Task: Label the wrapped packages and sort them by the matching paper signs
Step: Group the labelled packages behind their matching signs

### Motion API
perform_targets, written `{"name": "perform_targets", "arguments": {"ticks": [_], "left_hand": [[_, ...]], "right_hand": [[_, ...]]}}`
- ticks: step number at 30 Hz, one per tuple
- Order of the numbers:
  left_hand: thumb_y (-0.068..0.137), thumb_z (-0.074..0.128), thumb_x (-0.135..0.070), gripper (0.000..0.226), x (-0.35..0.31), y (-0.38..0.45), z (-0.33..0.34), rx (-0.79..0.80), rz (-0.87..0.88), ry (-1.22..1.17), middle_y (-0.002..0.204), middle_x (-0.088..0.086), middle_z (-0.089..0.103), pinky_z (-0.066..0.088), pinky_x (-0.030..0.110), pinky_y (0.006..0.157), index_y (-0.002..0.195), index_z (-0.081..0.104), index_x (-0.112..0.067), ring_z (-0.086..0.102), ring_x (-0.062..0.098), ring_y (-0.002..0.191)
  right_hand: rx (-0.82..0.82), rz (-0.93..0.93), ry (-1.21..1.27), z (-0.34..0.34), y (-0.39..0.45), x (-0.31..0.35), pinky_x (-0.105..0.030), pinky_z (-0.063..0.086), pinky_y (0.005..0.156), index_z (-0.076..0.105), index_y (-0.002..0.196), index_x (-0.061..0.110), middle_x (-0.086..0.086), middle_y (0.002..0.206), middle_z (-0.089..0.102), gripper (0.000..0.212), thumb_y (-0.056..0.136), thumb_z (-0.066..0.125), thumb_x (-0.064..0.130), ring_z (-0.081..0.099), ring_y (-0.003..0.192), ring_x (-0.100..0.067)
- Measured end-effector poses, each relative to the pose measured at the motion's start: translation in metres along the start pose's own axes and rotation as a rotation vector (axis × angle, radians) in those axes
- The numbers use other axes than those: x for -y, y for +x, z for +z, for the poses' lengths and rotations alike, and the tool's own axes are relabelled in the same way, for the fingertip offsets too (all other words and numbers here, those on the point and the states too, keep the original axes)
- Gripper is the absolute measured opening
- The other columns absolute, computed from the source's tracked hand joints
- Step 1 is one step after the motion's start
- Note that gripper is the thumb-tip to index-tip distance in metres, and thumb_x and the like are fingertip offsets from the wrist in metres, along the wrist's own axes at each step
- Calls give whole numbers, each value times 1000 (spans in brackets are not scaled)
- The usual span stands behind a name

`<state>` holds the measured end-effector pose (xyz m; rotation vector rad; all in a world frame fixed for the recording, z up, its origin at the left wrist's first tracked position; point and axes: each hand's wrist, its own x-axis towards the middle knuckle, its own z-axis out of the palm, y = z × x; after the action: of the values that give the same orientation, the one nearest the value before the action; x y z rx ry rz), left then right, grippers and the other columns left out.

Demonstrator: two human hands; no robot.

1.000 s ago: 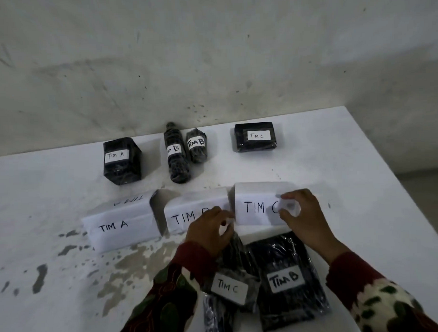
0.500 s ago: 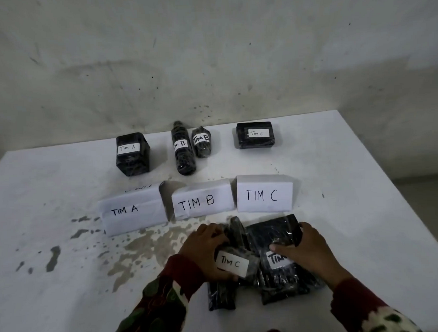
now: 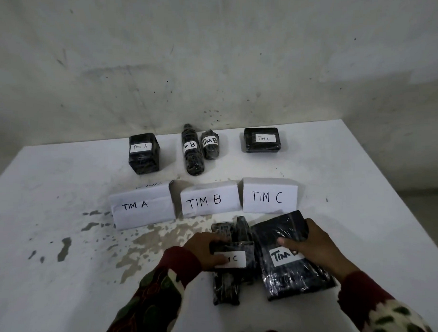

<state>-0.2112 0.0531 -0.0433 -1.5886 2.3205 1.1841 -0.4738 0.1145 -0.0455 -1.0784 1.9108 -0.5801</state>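
- On the white bench point(image 3: 68, 283), the largest thing in play, everything is laid out in rows: sorted packages at the back by the wall, folded signs across the middle, unsorted packages nearest the person. In my judgement that spacing lets each parcel go straight behind its matching sign.
- Three paper signs stand side by side as folded tents so the lettering faces the person: TIM A sign point(image 3: 142, 208), TIM B sign point(image 3: 209, 199), TIM C sign point(image 3: 270, 195).
- The big flat TIM B package point(image 3: 291, 275) lies in front of the TIM C sign. The right hand point(image 3: 315, 244) grips its far right edge, fingers curled over the top and thumb across the wrap, probably to lift it toward the B row.
- Four packages are already sorted: one TIM A block point(image 3: 144, 153), two TIM B rolls, the long roll point(image 3: 192, 150) touching the short roll point(image 3: 210, 145), and one TIM C box point(image 3: 261, 140).
- The near pile holds a small TIM C package point(image 3: 235, 259) lying on other dark wrapped pieces point(image 3: 226, 287); how many those are I cannot tell.
- The left hand point(image 3: 206, 250) holds that small package, fingers curled behind it and thumb over its label, likely steadying the pile.
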Motion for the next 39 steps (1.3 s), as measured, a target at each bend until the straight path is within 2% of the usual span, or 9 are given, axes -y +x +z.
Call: {"name": "perform_targets", "arguments": {"ticks": [3,5,8,14,18,24,30,34,39], "left_hand": [[74,71,-11,37,-5,-2,-5,-77,-5,-112,113,10,62,43,21,86,110,64,-14,58,22,104],[70,71,-6,25,-8,-4,-10,-148,14,-209,85,3,62,44,19,69,86,59,-20,57,15,76],[68,69,2,37,-13,-5,-17,-245,44,-322,62,-6,51,38,11,51,68,45,-26,44,7,54],[70,66,8,35,-12,-1,-24,-345,55,-444,66,0,55,43,19,56,66,47,-22,50,13,59],[70,65,8,35,-11,0,-23,-370,55,-463,61,-3,54,40,8,51,66,47,-22,50,2,51],[72,63,12,36,-18,4,-22,-400,73,-500,63,-2,55,39,4,49,66,48,-20,56,-1,48],[77,59,12,33,-26,10,-33,-497,90,-649,55,-7,56,44,9,51,68,52,-19,56,-6,47],[80,54,14,30,-28,14,-49,-587,78,-799,60,6,51,43,6,47,67,50,-13,55,-5,44],[83,41,16,32,-20,19,-73,-646,22,-923,66,8,41,42,11,40,67,43,-11,54,6,48]], "right_hand": [[28,-19,8,-5,-2,4,-36,51,83,55,100,21,1,93,67,40,75,69,47,64,86,-16],[36,-31,55,-7,-5,8,-39,51,86,56,101,19,-1,94,68,33,81,63,45,65,86,-17],[45,-56,53,-13,-6,11,-37,51,82,57,98,19,-1,92,69,28,86,57,44,65,85,-18],[56,-41,72,-12,-4,1,-24,46,62,53,96,21,0,90,67,21,86,59,39,65,79,-13],[1,13,127,-9,-3,-6,-24,44,57,45,100,17,1,84,64,27,87,59,37,64,73,-13],[-4,-72,76,-11,-2,5,-27,46,60,52,79,5,-14,84,61,25,88,59,27,62,72,-20],[-12,-102,78,-14,1,21,-24,37,56,51,84,14,-2,76,58,22,93,49,33,53,66,-12],[-68,-86,264,-17,9,42,-27,45,57,51,84,17,-7,82,66,23,93,47,38,64,69,-19],[-128,-69,423,-18,29,74,-28,42,53,53,81,16,-5,71,62,26,92,48,39,60,60,-19]]}}
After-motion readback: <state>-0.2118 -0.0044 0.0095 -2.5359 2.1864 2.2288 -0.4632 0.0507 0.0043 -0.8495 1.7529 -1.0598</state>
